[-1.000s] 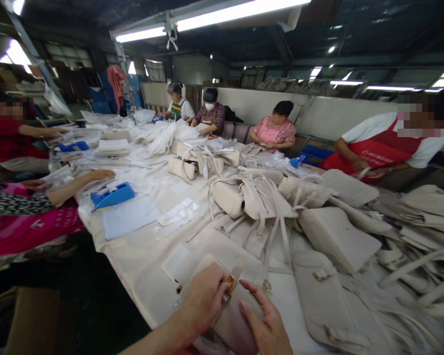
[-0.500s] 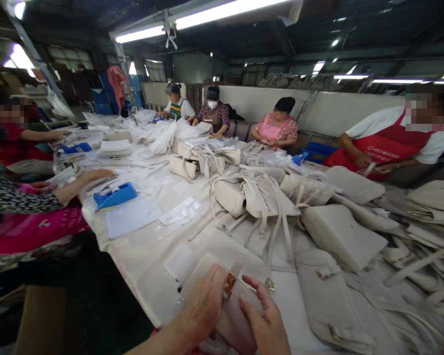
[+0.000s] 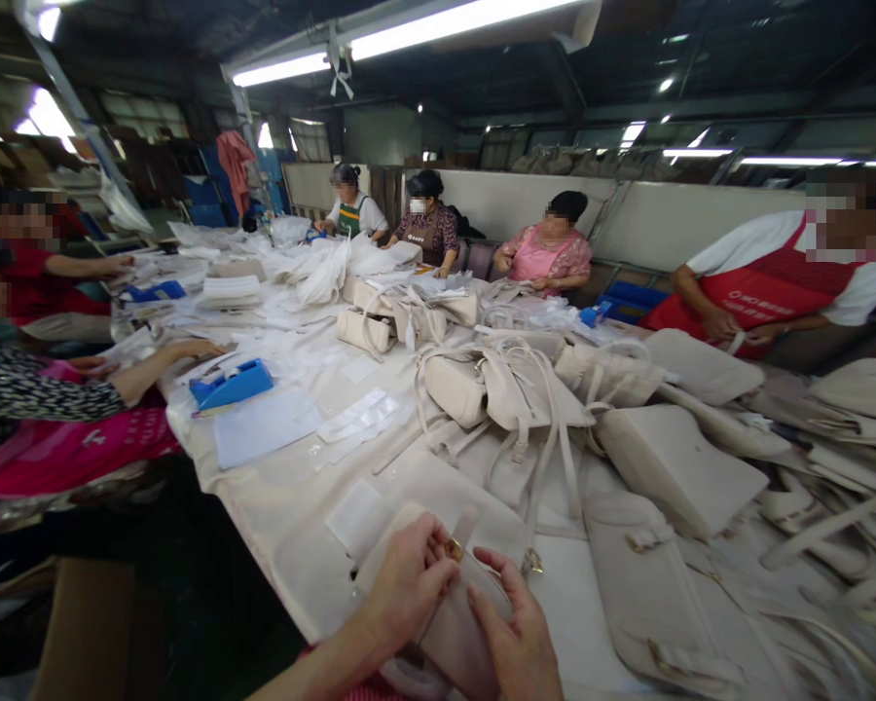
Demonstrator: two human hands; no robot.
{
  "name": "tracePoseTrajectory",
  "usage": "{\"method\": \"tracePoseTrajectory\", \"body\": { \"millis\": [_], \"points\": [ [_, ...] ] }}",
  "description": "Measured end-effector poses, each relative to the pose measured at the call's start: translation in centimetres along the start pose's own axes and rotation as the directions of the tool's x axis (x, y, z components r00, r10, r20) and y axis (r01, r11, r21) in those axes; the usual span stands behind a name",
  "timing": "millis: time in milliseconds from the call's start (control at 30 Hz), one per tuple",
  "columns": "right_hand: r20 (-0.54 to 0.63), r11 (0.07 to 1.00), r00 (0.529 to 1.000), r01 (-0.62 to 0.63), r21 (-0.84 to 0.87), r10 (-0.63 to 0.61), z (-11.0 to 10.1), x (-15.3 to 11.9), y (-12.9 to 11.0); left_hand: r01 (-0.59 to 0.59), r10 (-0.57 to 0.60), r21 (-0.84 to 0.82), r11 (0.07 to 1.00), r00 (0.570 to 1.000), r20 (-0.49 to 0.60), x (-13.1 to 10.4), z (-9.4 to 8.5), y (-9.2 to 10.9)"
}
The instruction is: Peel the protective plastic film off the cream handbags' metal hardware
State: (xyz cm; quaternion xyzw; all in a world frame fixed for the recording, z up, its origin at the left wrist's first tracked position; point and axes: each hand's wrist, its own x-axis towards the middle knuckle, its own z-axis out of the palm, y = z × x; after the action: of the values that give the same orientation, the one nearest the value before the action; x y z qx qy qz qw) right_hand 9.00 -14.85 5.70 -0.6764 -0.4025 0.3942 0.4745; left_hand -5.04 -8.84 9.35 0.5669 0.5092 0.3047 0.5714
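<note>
A beige handbag (image 3: 458, 633) is at the table's near edge, tilted between my hands, with its lower part cut off by the frame. My left hand (image 3: 413, 574) pinches at the gold clasp (image 3: 455, 551) on its front; the fingertips partly cover the metal. Around the bag's right side curls my right hand (image 3: 515, 623), its thumb on the front and its forefinger along the upper edge. Just beyond the bag lies a white paper sheet (image 3: 359, 518). A strap with a gold hook (image 3: 531, 561) hangs close to my right fingers.
Beige bags and straps pile up in the middle and right, including a flat bag (image 3: 632, 574). A blue tape dispenser (image 3: 232, 384) stands left beside white sheets (image 3: 267, 428) and plastic film. Co-workers sit or stand round the table; a cardboard box (image 3: 84, 628) is lower left.
My left fingers have shifted and drawn together at the clasp, which looked brown-orange and now shows gold. My right hand has moved slightly down and left.
</note>
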Motion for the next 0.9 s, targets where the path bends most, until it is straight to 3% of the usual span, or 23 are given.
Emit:
{"method": "tracePoseTrajectory", "body": {
  "millis": [167,400,567,633,767,900],
  "points": [
    [0.057,0.998,0.997,-0.054,-0.015,0.055,0.2,0.2,0.6,-0.001,0.008,0.127,0.992,0.999,-0.052,0.1,0.0,-0.1],
    [0.008,0.994,1.0,-0.004,-0.111,0.005,0.6,-0.3,1.0,-0.184,0.202,0.337,0.923,0.979,-0.019,-0.6,0.2,-0.2],
    [0.116,0.98,0.991,0.089,-0.181,-0.068,0.7,-0.5,1.7,-0.076,0.101,0.191,0.979,0.987,-0.125,-0.6,0.1,-1.4],
    [0.133,0.972,0.988,0.111,-0.208,-0.084,1.0,-0.6,1.9,-0.024,0.035,0.097,0.995,0.993,-0.116,-0.4,0.1,-1.9],
    [0.025,0.957,0.989,0.15,-0.25,-0.149,2.2,-1.2,2.0,0.121,-0.131,-0.115,0.986,0.988,-0.083,0.2,0.4,-2.1],
    [-0.033,0.955,0.985,0.158,-0.25,-0.171,2.7,-1.7,2.2,0.057,-0.068,-0.123,0.991,0.994,-0.083,-0.2,0.7,-2.0]
  ]
}}
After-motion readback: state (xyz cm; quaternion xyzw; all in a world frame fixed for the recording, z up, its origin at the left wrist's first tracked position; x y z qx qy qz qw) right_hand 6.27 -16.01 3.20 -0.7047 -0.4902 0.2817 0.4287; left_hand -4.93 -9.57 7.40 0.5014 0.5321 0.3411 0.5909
